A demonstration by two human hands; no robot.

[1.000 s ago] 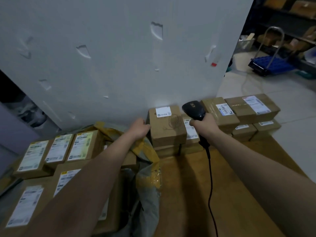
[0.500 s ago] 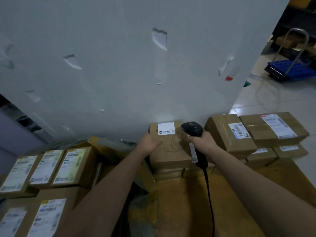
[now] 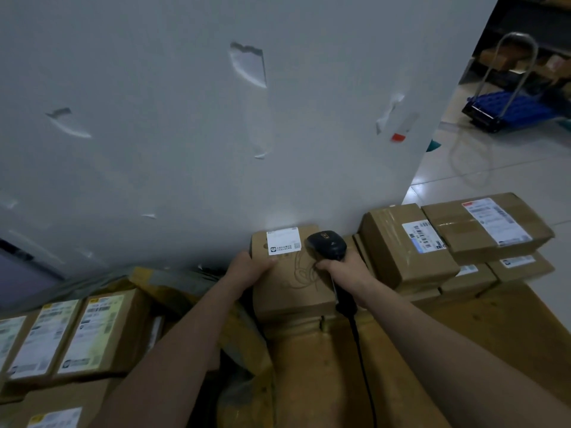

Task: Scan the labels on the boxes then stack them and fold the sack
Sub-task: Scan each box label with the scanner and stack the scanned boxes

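My left hand (image 3: 250, 270) grasps the plain cardboard box (image 3: 293, 288) by its left top edge, fingers curled over onto the matte brown lid. The box sits on top of another carton, with its far end against the scuffed white wall (image 3: 185, 134). A square white label (image 3: 283, 241) lies flat on the box's far left corner.

My right hand (image 3: 343, 270) is clenched round the handle of the black scanner (image 3: 327, 244) at the box's right edge. The scanner's rounded, glossy head hangs over the lid just right of the label. Its thin black cable (image 3: 361, 359) trails toward me from the box's near right corner.

Right of the box stand taped rectangular cartons (image 3: 408, 242), stacked two high, with printed white labels. Left of the box lies the crumpled yellow-grey sack (image 3: 173, 282), and beyond it are more flat labelled boxes (image 3: 102, 332). On the near side of the box spreads a worn wooden surface (image 3: 463, 329).
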